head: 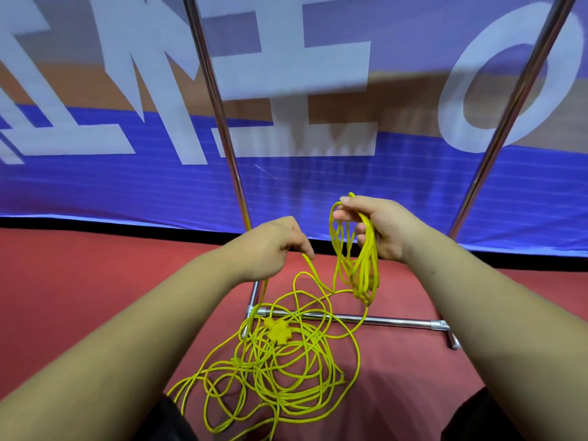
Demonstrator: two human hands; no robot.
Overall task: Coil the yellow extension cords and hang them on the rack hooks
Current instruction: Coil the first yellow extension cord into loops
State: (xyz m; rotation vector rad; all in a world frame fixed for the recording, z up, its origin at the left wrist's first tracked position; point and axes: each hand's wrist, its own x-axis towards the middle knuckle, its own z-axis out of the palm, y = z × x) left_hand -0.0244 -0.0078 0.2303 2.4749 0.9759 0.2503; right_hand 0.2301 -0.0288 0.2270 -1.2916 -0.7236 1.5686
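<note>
**Coiling Under Way, Most of the Cord on the Floor**

Nearest the camera, dark clothing (173,418) showed at the bottom edge on both sides. Between the two patches lay the loose yellow cord (270,361), a thin, round, smooth-jacketed line sprawled in wide overlapping loops on the red floor (95,297), which looked matte and slightly grainy. A chunky yellow socket block (275,332) sat in the upper part of the tangle.

Above the pile, the left hand (273,246) pinched a single strand between curled fingertips, and that strand ran down into the heap. The right hand (378,230) was closed around the gathered coil (366,265): several long, narrow loops hung from its curled fingers with the thumb laid over the top.

By this showing the job was early. A handful of turns had been gathered, far more cord waited on the floor, and whether the heap was one cord or several could not be told. Nothing had been hung, and no hooks appeared in view.

Just beyond the pile, the rack's base bar (366,319), a polished metal tube with clamped joints, crossed the floor under some of the loops. Its two shiny uprights (219,122) rose out of frame before a blue banner (318,186) with large pale lettering.
</note>
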